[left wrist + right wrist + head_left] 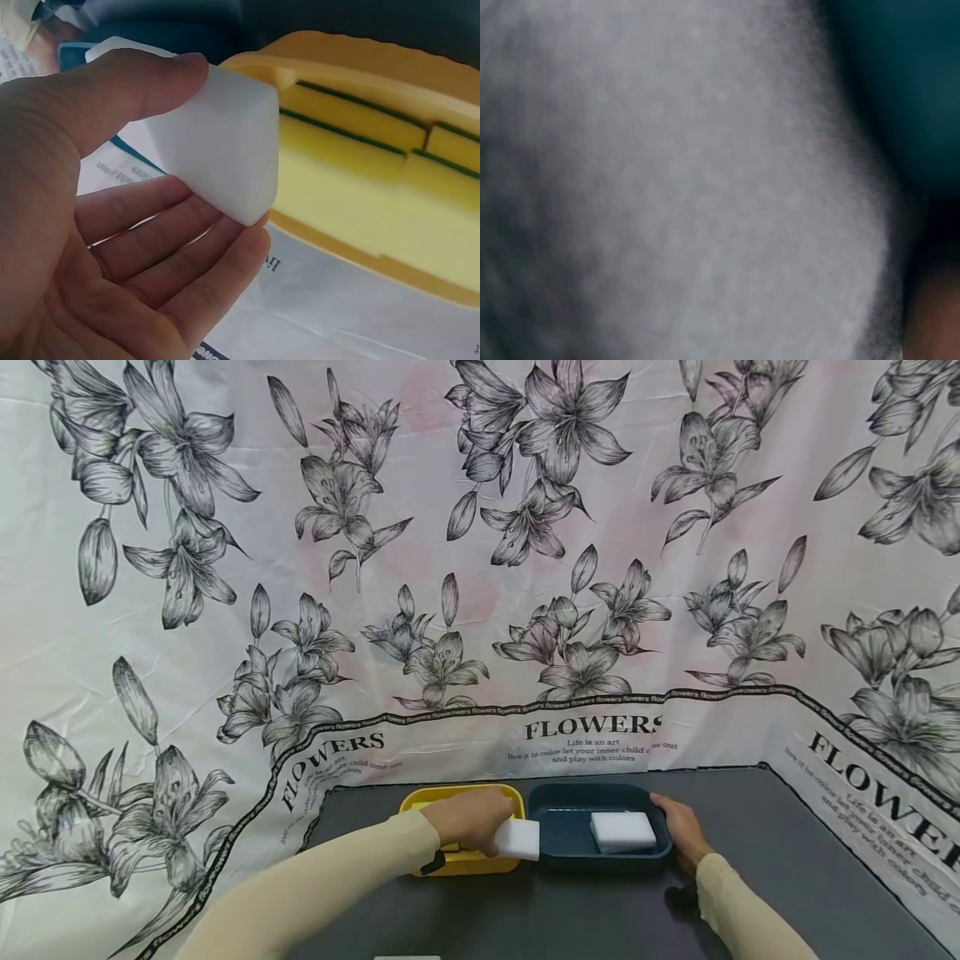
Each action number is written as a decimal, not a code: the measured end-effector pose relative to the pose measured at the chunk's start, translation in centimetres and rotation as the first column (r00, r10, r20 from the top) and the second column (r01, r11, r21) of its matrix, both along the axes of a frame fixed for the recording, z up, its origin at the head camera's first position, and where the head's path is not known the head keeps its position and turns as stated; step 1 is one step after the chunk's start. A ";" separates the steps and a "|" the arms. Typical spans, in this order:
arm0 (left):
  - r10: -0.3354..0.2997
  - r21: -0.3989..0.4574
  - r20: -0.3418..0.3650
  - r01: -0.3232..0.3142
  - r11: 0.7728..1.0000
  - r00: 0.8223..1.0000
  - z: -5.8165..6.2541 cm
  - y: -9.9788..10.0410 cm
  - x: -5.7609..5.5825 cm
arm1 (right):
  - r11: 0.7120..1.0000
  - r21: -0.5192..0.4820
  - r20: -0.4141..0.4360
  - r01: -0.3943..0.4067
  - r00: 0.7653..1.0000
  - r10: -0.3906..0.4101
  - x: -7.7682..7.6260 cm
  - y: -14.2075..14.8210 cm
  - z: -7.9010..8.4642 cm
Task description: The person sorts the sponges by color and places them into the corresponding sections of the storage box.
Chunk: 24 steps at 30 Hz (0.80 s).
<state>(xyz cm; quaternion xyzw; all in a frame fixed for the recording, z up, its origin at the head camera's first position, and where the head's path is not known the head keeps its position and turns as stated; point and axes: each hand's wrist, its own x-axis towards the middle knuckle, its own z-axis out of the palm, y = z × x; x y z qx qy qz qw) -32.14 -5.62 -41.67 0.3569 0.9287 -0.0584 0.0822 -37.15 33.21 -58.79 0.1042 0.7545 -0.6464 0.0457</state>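
Note:
My left hand (pixel 471 818) pinches a white sponge block (pixel 519 839) between thumb and fingers, where a yellow tub and a blue tub meet. The left wrist view shows the thumb on top of the block (pixel 217 142) and the other fingers beneath it. Yellow sponges (pixel 337 172) with thin green layers fill the yellow tub (pixel 360 64). Another white sponge block (pixel 622 832) lies inside the blue tub (pixel 558 822), toward its right end. My right hand (pixel 681 828) grips the right end of the blue tub at its rim.
Both tubs stand side by side on a dark grey table (pixel 570 914). A white flower-printed cloth (pixel 480 635) hangs behind the table and along its sides. At the bottom edge, part of a white object (pixel 407 957) shows. The right wrist view is mostly a blurred grey surface.

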 end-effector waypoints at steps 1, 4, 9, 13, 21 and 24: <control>-0.005 -0.004 -0.003 0.005 1.000 1.000 -0.1 0.3 -0.2 | 1.000 0.004 0.002 0.002 1.000 -0.002 0.0 0.0 0.0; -0.031 -0.003 -0.019 0.031 1.000 0.999 -0.2 1.2 -0.6 | 1.000 0.000 -0.002 0.008 1.000 -0.008 0.1 0.0 0.1; -0.046 -0.002 -0.036 0.046 0.999 0.998 -0.5 2.3 -1.2 | 1.000 -0.012 -0.018 0.016 1.000 -0.017 0.3 -0.2 0.1; -0.033 -0.001 -0.030 0.033 0.999 0.999 -0.9 3.0 -1.6 | 1.000 -0.006 -0.026 0.015 1.000 -0.015 0.4 -0.3 0.1; 0.026 0.009 0.001 -0.026 1.000 1.000 -1.3 4.4 -2.4 | 1.000 -0.009 -0.023 0.009 1.000 -0.010 0.3 -0.3 -0.1; 0.020 0.019 -0.001 -0.020 1.000 1.000 -1.5 4.8 -2.8 | 1.000 -0.017 -0.013 0.021 1.000 -0.021 0.2 -0.3 0.0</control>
